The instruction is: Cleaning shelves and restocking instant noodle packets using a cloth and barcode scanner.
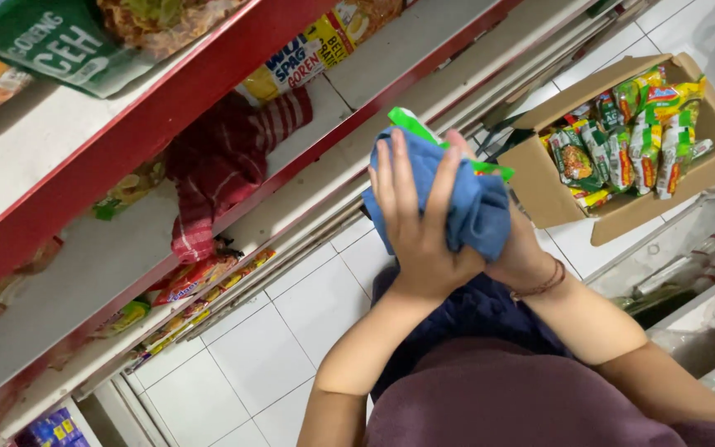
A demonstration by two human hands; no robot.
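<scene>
A: What do the hands have?

B: A soft blue cloth (469, 207), bunched up, wrapped round a flat green-and-white plastic packet (411, 122). Only the packet's top corner and a strip of edge show past the fabric. The bundle is held up in front of the person's chest, above the white tiled floor (266, 348), just off the edge of the shelving.

A: Left hand?

B: The left hand (419, 223) lies flat over the near face of the cloth, fingers (386, 178) spread and pointing up, palm pressing the fabric. Clasping the cloth, not clenched into a fist.

A: And the right?

B: The right hand (523, 252) is underneath and behind, mostly covered by the cloth. It cups the bundle from the far side; its fingers are hidden. A thin brown bracelet (544, 285) sits at that wrist.

A: Surroundings?

B: To the left, white shelf boards with red front edges (167, 108). A red-and-white striped cloth (217, 165) is heaped on the middle board. Yellow and green snack packets (308, 58) lie farther along, and more packets (192, 277) on the board below.

A: The box?

B: An open brown cardboard box (548, 194) stands on the floor to the right, well apart from the hands, full of upright green and yellow noodle packets (631, 145).
</scene>
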